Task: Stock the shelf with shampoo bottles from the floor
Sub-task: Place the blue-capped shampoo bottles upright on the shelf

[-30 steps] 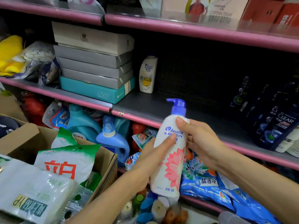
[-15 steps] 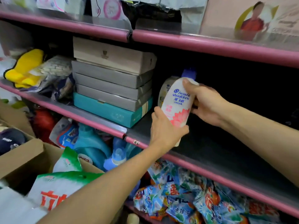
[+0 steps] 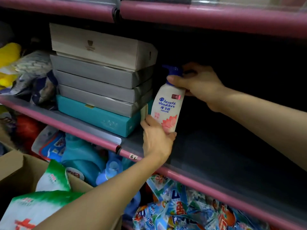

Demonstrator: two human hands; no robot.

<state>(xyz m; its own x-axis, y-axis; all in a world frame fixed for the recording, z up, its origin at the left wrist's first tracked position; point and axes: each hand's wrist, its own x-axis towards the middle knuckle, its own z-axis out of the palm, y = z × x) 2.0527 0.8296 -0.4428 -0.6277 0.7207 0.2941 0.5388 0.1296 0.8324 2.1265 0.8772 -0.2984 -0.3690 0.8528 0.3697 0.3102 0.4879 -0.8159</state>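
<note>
A white shampoo bottle [image 3: 169, 105] with a blue pump and a pink flower on its label stands nearly upright, deep on the grey shelf [image 3: 207, 156], close to a stack of boxes. My left hand [image 3: 157, 140] grips its base from below and in front. My right hand [image 3: 197, 85] holds its neck just under the pump, thumb across the front. The bottle that stood further back is hidden behind this one.
The stack of flat grey boxes on a teal box [image 3: 103, 118] fills the shelf left of the bottle. The pink shelf rail [image 3: 216, 191] runs along the front. Detergent bags [image 3: 191, 209] lie below. A cardboard box [image 3: 15, 168] with green-and-white bags stands at lower left.
Both hands have carried the bottle up from in front of the shelf and deeper onto it, beside the boxes. It has gone from tilted to nearly upright, and my right hand has shifted up to its neck.
</note>
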